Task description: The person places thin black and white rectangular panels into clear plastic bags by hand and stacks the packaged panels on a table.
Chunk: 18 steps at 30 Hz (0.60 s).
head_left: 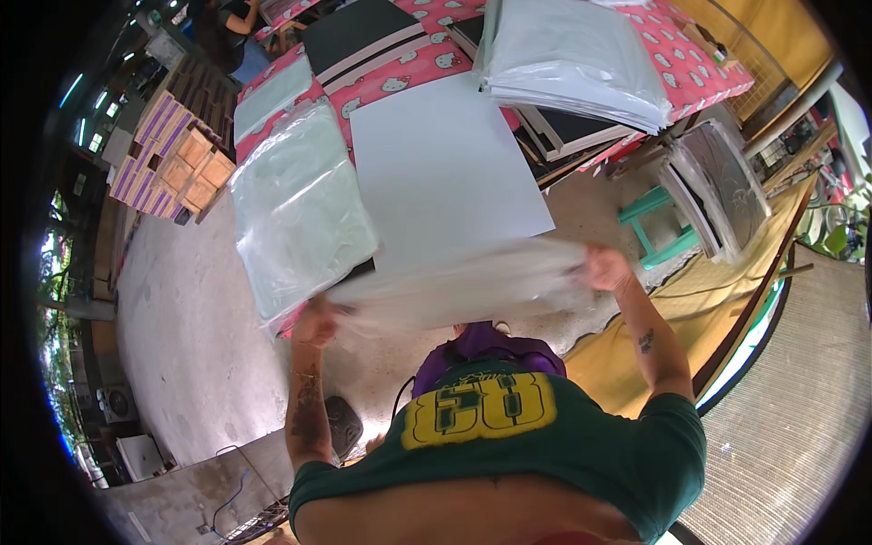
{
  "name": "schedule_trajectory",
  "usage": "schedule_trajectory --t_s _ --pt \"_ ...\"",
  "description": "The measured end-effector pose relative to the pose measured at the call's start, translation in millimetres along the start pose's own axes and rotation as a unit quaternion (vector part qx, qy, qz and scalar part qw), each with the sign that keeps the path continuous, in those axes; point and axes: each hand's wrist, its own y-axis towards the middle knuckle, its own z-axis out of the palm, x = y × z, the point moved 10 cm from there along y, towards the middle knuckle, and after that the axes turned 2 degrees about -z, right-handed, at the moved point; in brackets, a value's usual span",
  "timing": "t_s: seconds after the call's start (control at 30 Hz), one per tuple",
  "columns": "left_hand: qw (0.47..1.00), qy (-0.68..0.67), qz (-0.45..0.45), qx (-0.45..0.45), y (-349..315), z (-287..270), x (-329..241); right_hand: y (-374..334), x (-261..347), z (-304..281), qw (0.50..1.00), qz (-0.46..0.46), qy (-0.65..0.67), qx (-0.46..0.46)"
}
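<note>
Between my two hands a clear plastic bag is stretched wide, smeared by motion. My left hand is closed on its left end, and my right hand grips the right end. Just beyond the bag lies a large white board on the table, its near edge partly covered by the plastic. To its left, close to my left hand, rests a stack of clear plastic bags. White sheets wrapped in plastic are piled at the right of the board.
A pink patterned cloth covers the table, with black boards at the back. Stacked cartons stand left. On the right are a green stool and plastic-wrapped panels. Another person is at the far left.
</note>
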Motion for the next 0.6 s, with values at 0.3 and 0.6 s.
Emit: schedule_trajectory --t_s 0.3,0.6 --pt "0.941 0.25 0.121 -0.196 -3 37 70 1 34 -58 0.772 -0.098 -0.367 -0.509" --pt "0.854 0.46 0.144 -0.194 -7 57 62 11 45 -43 0.635 -0.227 -0.507 -0.536"
